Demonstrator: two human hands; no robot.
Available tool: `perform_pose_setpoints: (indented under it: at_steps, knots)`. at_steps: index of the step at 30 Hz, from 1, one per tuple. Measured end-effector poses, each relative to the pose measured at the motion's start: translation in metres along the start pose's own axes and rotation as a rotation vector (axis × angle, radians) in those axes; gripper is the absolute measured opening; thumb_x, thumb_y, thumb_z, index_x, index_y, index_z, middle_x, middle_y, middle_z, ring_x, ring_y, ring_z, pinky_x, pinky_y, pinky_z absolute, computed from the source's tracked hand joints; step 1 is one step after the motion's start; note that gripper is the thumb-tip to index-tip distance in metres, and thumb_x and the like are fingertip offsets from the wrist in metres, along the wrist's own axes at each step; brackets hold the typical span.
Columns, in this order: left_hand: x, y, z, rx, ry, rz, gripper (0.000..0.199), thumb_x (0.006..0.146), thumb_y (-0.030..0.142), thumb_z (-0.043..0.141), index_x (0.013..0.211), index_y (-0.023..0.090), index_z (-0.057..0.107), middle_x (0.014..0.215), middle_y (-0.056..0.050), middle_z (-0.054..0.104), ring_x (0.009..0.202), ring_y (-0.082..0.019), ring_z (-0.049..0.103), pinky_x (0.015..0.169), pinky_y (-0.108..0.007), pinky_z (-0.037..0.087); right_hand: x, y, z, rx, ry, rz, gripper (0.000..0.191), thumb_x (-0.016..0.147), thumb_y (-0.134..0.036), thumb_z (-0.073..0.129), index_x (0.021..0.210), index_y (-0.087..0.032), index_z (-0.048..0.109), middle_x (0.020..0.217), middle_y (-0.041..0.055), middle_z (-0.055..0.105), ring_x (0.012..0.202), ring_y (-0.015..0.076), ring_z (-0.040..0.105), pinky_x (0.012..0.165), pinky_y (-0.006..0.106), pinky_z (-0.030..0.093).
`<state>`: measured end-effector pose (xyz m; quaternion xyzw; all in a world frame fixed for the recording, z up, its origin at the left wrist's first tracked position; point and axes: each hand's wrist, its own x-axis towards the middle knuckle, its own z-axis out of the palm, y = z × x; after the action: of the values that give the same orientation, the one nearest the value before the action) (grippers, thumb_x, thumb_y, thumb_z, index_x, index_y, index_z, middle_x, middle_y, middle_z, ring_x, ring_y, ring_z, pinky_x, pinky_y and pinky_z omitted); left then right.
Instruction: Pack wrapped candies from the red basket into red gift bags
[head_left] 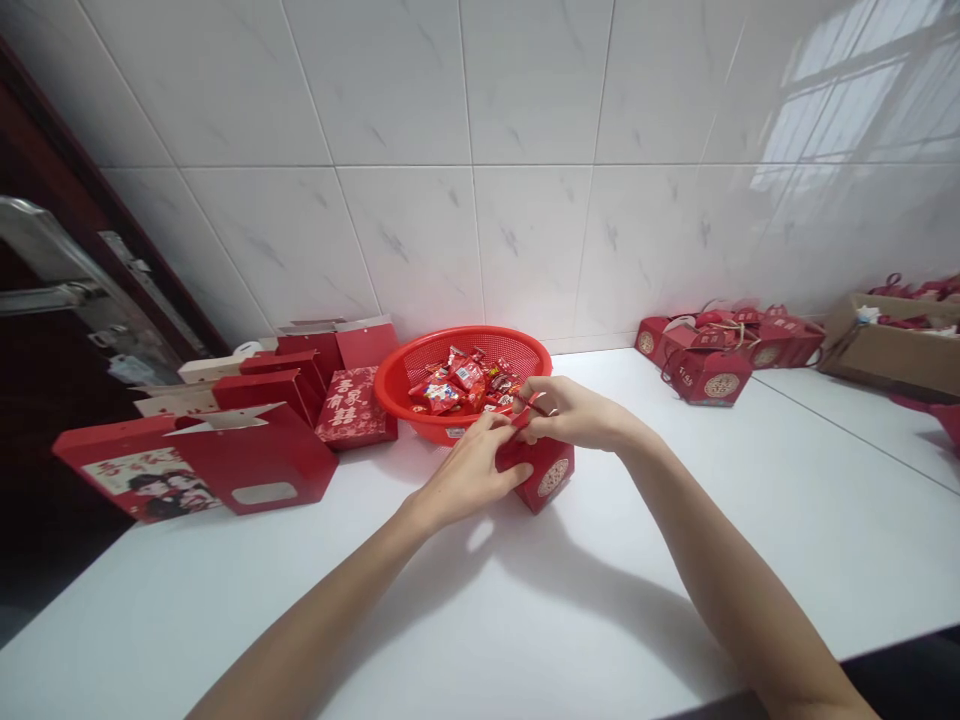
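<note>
A small red gift box (553, 478) with a round gold emblem stands on the white table in front of me. My left hand (480, 465) grips the box's left side, thumb across the near face and fingers behind. Over the top, my right hand (566, 412) is closed in a pinch on the upper flaps, where a thin ribbon or flap edge shows between the fingers. Just behind the box sits a red plastic basket (390, 400) with wrapped candies (465, 375) in it. My fingers partly hide the box's top and the basket's near rim.
Red paper gift bags (292, 455) and a flat patterned red box (352, 405) stand at the left. Several finished-looking red gift boxes (709, 378) are grouped at the right by the tiled wall (532, 230). A brown carton (870, 350) holds red items at the far right.
</note>
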<state>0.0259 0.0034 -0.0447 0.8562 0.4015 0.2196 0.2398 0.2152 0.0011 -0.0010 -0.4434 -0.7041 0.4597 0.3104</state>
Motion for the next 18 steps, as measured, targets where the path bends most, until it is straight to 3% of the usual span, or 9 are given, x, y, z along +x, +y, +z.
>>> perform_pose_setpoints:
  at_steps: [4,7,10,15,18]
  knots:
    - [0.002,-0.001,0.003,-0.038,-0.012,0.091,0.03,0.085,0.029,0.06,0.113,0.023,0.07,0.135,-0.009,0.058,0.124,-0.031,0.056,0.104,-0.045,0.048,-0.009,-0.01,-0.002,-0.231,-0.013,0.045,0.019,0.071,-0.021,0.068,0.082,-0.019,0.054,0.073,-0.0028,0.057,0.066,0.0128,0.054,0.057,0.024,0.038]
    - [0.002,-0.001,0.008,-0.098,-0.029,0.194,0.038,0.087,0.026,0.058,0.125,0.024,0.064,0.137,-0.009,0.059,0.125,-0.03,0.056,0.106,-0.044,0.048,-0.012,-0.014,-0.001,-0.465,-0.005,0.124,0.022,0.065,-0.011,0.066,0.08,-0.02,0.052,0.067,-0.0046,0.052,0.061,0.0121,0.048,0.053,0.024,0.032]
    - [0.002,-0.002,0.015,-0.154,-0.025,0.209,0.047,0.09,0.031,0.058,0.137,0.023,0.053,0.139,-0.011,0.058,0.127,-0.029,0.055,0.107,-0.045,0.047,-0.013,-0.014,-0.002,-0.787,0.076,0.176,0.016,0.066,-0.007,0.059,0.069,-0.019,0.05,0.065,-0.0007,0.053,0.061,0.0137,0.048,0.054,0.026,0.03]
    - [0.002,-0.003,0.028,-0.198,0.177,0.207,0.058,0.089,0.037,0.065,0.142,0.023,0.045,0.146,-0.013,0.051,0.135,-0.029,0.048,0.112,-0.046,0.042,-0.02,-0.017,-0.022,-0.862,0.313,0.2,0.016,0.075,-0.014,0.056,0.06,-0.018,0.052,0.06,0.0017,0.055,0.058,0.0125,0.045,0.054,0.026,0.028]
    - [0.001,-0.005,0.045,-0.28,0.33,0.254,0.032,0.089,0.029,0.061,0.12,0.02,0.059,0.119,-0.01,0.065,0.112,-0.023,0.061,0.098,-0.038,0.05,-0.032,-0.018,-0.043,-0.759,0.512,0.225,0.014,0.076,-0.02,0.058,0.062,-0.017,0.059,0.059,0.0016,0.056,0.056,0.0124,0.047,0.052,0.026,0.029]
